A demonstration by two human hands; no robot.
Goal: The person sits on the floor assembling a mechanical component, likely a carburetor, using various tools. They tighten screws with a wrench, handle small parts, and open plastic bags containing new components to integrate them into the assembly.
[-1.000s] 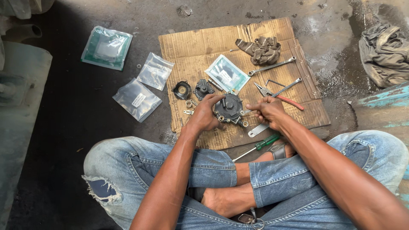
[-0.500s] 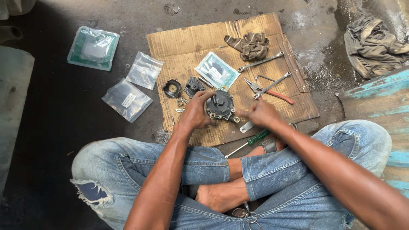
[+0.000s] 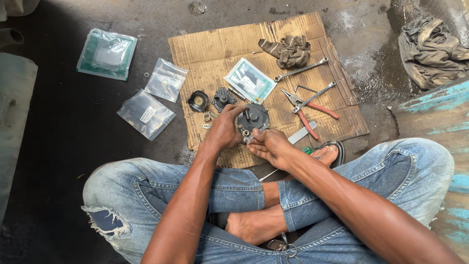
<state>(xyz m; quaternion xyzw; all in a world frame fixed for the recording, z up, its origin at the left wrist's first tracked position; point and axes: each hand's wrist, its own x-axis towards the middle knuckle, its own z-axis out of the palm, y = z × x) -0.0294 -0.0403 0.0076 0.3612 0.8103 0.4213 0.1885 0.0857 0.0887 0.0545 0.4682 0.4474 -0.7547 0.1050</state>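
- Head view, looking down: a person sits cross-legged on a dark concrete floor in torn blue jeans, working over a flattened sheet of cardboard (image 3: 312, 36).
- The left hand (image 3: 223, 132) grips a round, dark metal engine part (image 3: 254, 117) from its left side, fingers curled around its edge, holding it just above the cardboard.
- The right hand (image 3: 268, 145) is at the part's lower edge, fingertips pinched together on something small there; whether they hold a tiny piece or only press on the part, I cannot tell.
- Just left of the part lie two smaller dark round parts (image 3: 210, 100) and a few tiny loose metal bits (image 3: 207, 117).
- To the right lie red-handled pliers (image 3: 308, 108), a wrench (image 3: 300, 69) and a crumpled rag (image 3: 288, 50).
- Clear plastic bags (image 3: 146, 113) rest on the floor, well left of the cardboard.
- Risk, as a judgement: anything tiny pinched in the fingertips could slip, bounce off the cardboard and vanish on the dark, grimy floor.
- A slip of the left hand's grip could drop the part onto the loose bits and scatter them.
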